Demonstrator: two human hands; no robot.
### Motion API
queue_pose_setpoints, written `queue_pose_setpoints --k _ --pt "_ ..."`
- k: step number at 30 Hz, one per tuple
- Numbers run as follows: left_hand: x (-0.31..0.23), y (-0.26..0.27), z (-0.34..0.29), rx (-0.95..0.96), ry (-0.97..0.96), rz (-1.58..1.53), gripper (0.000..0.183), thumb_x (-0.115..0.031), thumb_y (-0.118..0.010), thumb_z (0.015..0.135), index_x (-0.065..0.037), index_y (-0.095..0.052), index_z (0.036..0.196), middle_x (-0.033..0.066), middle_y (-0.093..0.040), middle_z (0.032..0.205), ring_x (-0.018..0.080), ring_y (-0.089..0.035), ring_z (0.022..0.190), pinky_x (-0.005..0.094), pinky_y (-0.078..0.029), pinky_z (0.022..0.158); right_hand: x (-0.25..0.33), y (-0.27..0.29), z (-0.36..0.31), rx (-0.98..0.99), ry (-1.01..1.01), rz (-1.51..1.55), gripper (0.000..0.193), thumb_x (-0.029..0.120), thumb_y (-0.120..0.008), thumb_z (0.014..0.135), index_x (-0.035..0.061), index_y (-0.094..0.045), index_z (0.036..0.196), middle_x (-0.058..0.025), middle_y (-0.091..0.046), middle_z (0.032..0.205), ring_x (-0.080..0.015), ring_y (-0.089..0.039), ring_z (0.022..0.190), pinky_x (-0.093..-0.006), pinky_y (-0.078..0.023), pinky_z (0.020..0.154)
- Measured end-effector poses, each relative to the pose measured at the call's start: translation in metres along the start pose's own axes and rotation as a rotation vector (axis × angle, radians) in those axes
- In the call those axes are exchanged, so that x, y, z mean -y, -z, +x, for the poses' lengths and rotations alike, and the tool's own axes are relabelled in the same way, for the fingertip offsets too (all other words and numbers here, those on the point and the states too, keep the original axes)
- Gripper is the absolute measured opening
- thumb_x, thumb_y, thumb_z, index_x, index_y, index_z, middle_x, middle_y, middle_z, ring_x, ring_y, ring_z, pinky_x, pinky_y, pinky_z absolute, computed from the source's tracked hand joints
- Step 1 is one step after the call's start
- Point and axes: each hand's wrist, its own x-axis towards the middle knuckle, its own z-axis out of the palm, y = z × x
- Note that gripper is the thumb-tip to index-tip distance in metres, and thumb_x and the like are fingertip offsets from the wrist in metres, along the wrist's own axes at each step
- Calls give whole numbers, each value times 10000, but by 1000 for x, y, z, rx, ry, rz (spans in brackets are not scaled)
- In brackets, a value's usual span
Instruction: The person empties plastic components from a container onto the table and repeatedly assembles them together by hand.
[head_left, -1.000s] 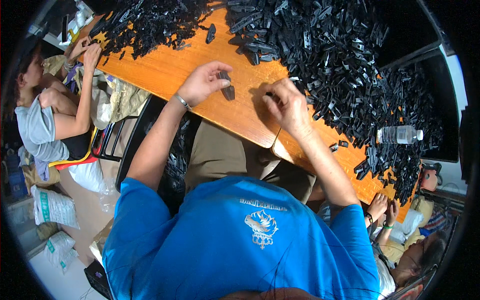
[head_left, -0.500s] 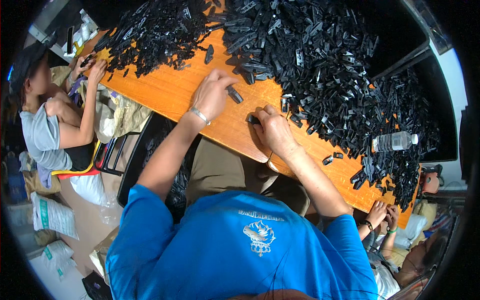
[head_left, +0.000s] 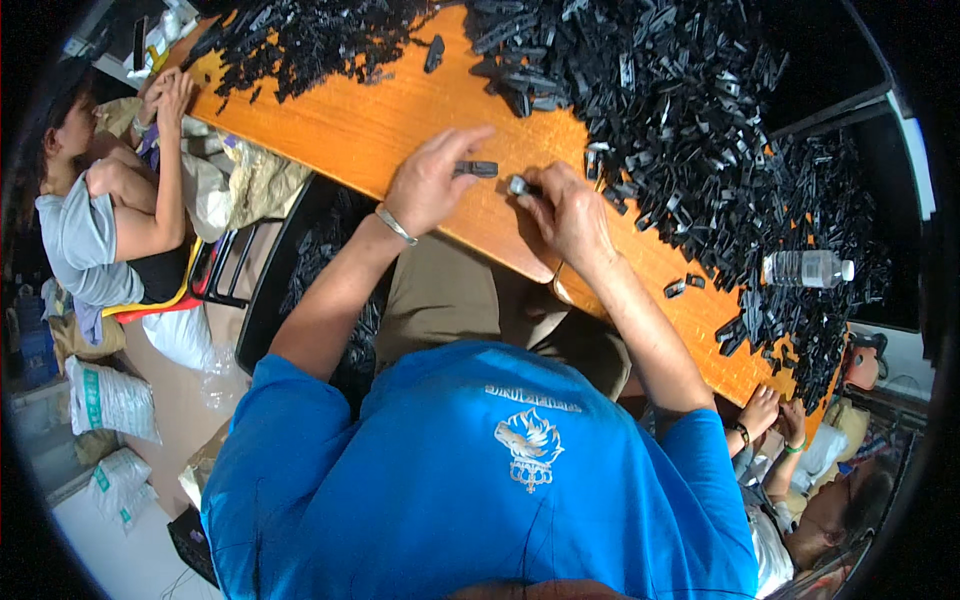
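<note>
Over the wooden table (head_left: 375,120), my left hand (head_left: 426,188) grips a black plastic clip-like part (head_left: 477,169) at one end, with the other fingers raised. Just to its right, my right hand (head_left: 572,215) pinches a small dark piece (head_left: 518,186) with a shiny grey end between thumb and fingers. The two pieces face each other with a short gap between them. Beyond my hands lies a large heap of black clip-like parts (head_left: 660,120). One loose black part (head_left: 434,54) sits apart from it.
A second heap of small black pieces (head_left: 310,45) is at the far left. A plastic bottle (head_left: 808,269) lies on the right heap. One co-worker (head_left: 110,220) sits at the left; another person's hands (head_left: 775,415) work at the lower right. A black container (head_left: 290,270) stands below the table edge.
My right hand has lifted its piece and turned it so that the grey end shows. The part in my left hand has swung from slanting to nearly level. The whole view has shifted slightly.
</note>
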Motion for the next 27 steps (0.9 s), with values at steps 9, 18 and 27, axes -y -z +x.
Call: queue_pose_setpoints --k 9,18,27 --pt "24 11 -14 -158 -57 251 266 -40 -869 792 -24 -749 1029 115 -691 1014 332 -654 997 428 -537 863 1 -26 40 35 -9 35 230 69 -814 877 45 -775 1102 -145 -696 1055 -397 -726 926 -481 -591 788" --pt "29 15 -14 -168 -9 209 212 -35 -863 803 -6 -732 967 127 -673 978 330 -672 936 408 -544 816 -1 -49 69 107 235 -4 283 76 -828 825 81 -774 1103 -139 -698 1041 -372 -712 868 -451 -579 695" --pt "30 155 -34 489 298 129 412 -8 -827 863 -25 -722 1261 93 -722 1081 225 -712 964 353 -580 826 38 -12 24 184 179 137 211 183 -802 900 85 -776 1085 -144 -710 1036 -367 -729 872 -475 -598 752"
